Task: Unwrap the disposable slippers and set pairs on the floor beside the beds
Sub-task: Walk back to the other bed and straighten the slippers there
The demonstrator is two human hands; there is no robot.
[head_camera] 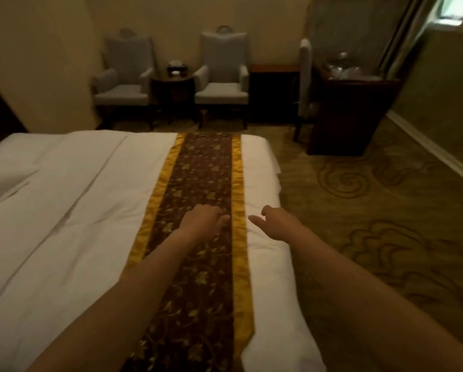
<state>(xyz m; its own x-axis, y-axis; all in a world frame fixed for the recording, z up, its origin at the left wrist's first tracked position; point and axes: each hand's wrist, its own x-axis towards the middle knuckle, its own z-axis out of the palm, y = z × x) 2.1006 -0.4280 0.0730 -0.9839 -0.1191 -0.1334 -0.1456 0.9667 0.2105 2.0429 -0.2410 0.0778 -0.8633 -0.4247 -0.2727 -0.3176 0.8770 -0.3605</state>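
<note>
While both arms reach over the bed (64,197), left hand (202,218) seems loosely curled, right hand (274,222) empty, fingers spread.

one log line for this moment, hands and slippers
left hand: empty, curled over bed runner | right hand: empty, open over bed edge | slippers: not in view

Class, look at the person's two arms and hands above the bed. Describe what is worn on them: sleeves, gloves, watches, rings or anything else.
Nothing is worn. The left hand and the right hand are bare, without gloves, and no ring shows. Both forearms are uncovered right to the picture's edge: no sleeves, watch or bracelet visible.
</note>
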